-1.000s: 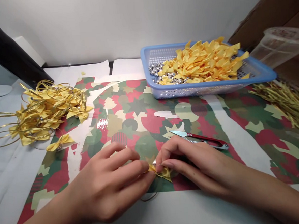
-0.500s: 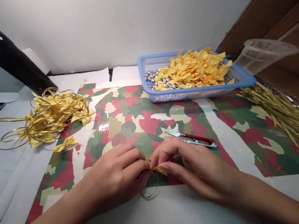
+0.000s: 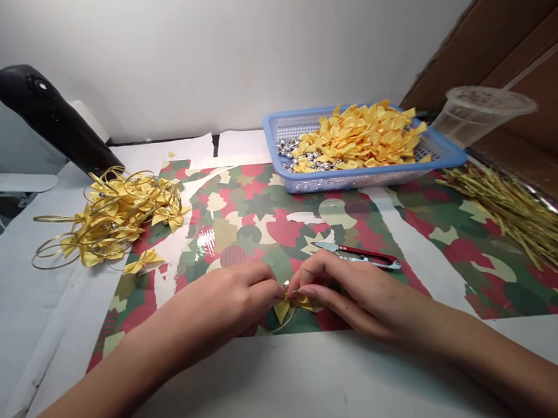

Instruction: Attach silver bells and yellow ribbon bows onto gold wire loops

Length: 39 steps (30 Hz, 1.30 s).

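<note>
Between my two hands, low in the middle of the view, is a yellow ribbon bow (image 3: 282,311) with a silver bell (image 3: 286,285) at its centre and a loop of gold cord hanging from it. My left hand (image 3: 239,296) pinches its left side with curled fingers. From the other side, the thumb and forefinger of my right hand (image 3: 345,287) close on the bow near the bell. The fingertips hide part of the knot. Just beyond my right hand lie thread snips (image 3: 357,253) with red and pale blue handles.
A pile of yellow bows with gold loops (image 3: 119,219) sits at left, near a black upright device (image 3: 61,128). Behind stands a blue basket (image 3: 371,177) of yellow ribbon pieces and silver bells. Gold cords (image 3: 520,219) and a plastic cup (image 3: 476,115) are at right. Patterned paper (image 3: 262,235) covers the table.
Both hands still pinch the bow. More of its yellow ribbon and the bell now show between the fingers, and the cord loop has shifted. The camera view has moved slightly.
</note>
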Tool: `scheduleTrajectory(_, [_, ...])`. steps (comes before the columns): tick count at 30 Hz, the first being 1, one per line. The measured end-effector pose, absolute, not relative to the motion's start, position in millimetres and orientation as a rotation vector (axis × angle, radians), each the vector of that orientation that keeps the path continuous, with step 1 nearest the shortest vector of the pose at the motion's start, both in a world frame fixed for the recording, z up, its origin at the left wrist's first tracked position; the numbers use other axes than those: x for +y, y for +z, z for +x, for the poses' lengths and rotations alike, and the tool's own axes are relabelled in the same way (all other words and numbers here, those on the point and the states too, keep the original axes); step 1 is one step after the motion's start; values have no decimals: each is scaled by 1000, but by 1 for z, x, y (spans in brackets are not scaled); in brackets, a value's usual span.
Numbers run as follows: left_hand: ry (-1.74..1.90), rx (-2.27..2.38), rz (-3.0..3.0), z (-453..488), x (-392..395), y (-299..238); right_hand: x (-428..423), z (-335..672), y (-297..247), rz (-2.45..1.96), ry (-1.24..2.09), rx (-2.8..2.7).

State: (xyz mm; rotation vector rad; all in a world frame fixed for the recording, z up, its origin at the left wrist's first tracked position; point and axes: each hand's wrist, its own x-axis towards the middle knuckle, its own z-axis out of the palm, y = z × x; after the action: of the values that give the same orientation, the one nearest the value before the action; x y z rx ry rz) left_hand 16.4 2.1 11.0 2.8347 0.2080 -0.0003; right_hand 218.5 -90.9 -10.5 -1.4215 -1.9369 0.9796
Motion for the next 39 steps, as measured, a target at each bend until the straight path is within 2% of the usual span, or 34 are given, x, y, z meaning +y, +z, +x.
scheduleTrajectory(5, [185,-162,3275,20,-1,13,-88,220,-17,-1347,1037,-1853])
scheduleTrajectory(16, [317,-319,3467,28,0,19,-80,221,-21,-1134,1275,-1613])
scheduleTrajectory(19, [361,-215,3425,26,-1,12,-78,221,-19,-1080,1319,-1485])
scheduleTrajectory(23, [477,25,3257,22,-7,6,-79,218,-4,-1121,1140,-1348])
scheduleTrajectory(30, [676,287,3103,19,-32,14,-101,195,9,-1196,1075,-1402])
scheduleTrajectory(35, [739,748,2789,12,-53,11,-121,187,3,-1306,829,-1512])
scheduleTrajectory(39, [728,910,2627,9,-68,3,-134,183,-1,-1276,652,-1588])
